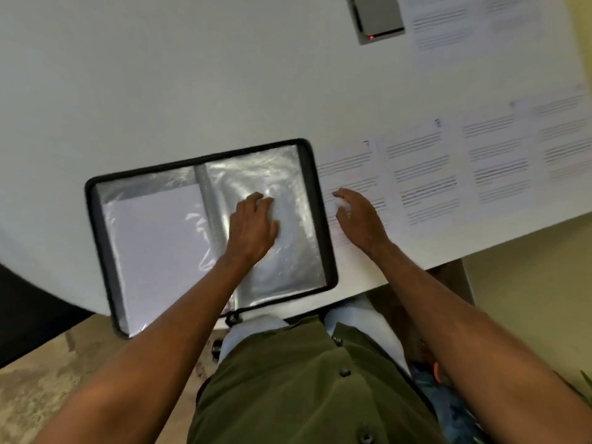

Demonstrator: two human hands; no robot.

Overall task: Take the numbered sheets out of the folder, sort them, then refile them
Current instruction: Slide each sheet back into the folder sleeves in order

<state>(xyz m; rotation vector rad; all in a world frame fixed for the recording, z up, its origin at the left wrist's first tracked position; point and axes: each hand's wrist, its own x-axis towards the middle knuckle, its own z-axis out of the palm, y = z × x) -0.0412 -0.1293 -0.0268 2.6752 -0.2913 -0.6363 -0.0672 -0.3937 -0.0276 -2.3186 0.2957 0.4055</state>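
A black-edged zip folder point(315, 174) lies open at the near edge of the white table point(160, 91). Its left sleeve holds a sheet turned blank side up point(157, 238). The right sleeve point(288, 174) is shiny clear plastic. My left hand point(253, 227) rests flat on that right sleeve with fingers spread. Just right of the folder lies a printed numbered sheet point(349, 168), and my right hand point(358, 216) presses on it with curled fingers. Further printed sheets point(419, 168) lie in a row to the right, overlapping one another.
A grey device with a red light point(378, 19) sits at the table's far side, with more printed sheets point(455, 24) beside it. The folder's near corner overhangs the table edge. A dark object point(28, 312) stands at the lower left by the floor.
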